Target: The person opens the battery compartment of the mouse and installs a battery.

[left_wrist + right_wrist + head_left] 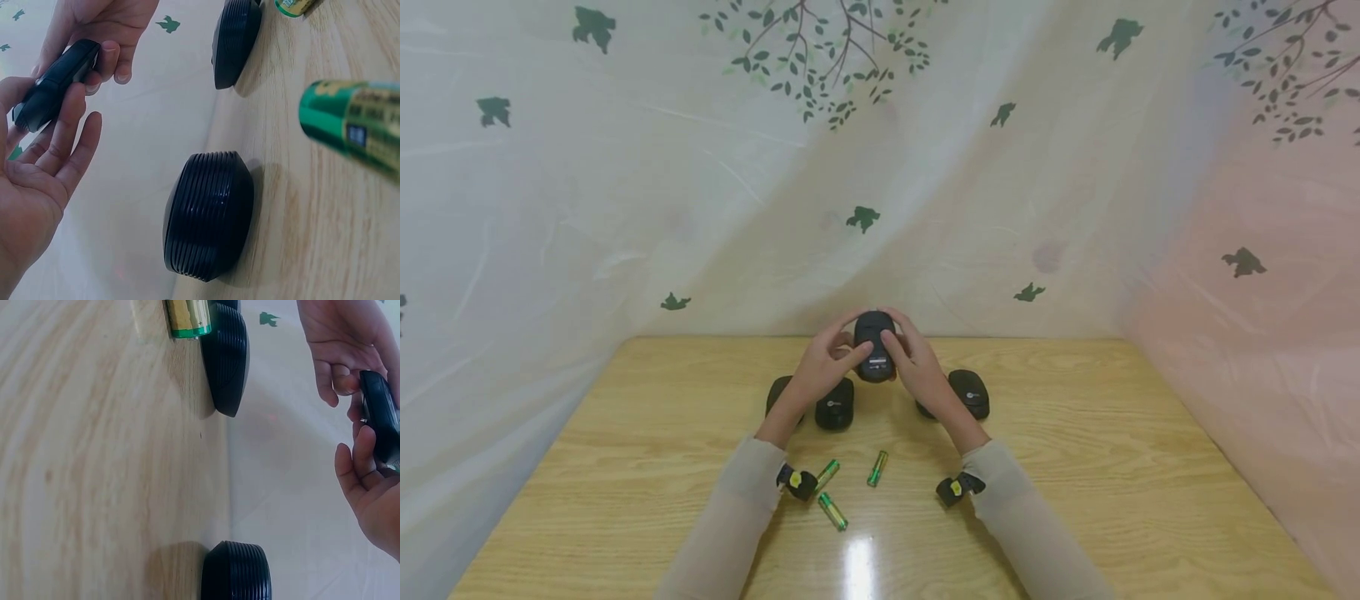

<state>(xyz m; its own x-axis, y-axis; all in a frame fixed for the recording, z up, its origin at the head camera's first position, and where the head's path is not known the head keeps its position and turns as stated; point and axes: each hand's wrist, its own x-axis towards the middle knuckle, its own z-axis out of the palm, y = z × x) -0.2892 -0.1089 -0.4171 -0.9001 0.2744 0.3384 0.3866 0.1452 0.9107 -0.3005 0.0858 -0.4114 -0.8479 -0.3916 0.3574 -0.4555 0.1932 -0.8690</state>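
Both hands hold a black computer mouse (874, 333) up over the back of the table, its underside with a small white label facing the head camera. My left hand (827, 367) grips its left side, thumb lying across the underside. On the opposite side, my right hand (917, 360) has its thumb pressed on the underside and its fingers round the edge. In the left wrist view the mouse (56, 84) appears edge-on between the fingers of both hands. The right wrist view also shows the mouse (380, 415) clear of the table.
More black mice lie on the wooden table (1075, 467): one (835, 404) beside another partly behind the left forearm, and one (972, 393) by the right wrist, with a further dark piece half hidden. Nearer lie green batteries (877, 468). A leaf-printed curtain (865, 267) hangs behind.
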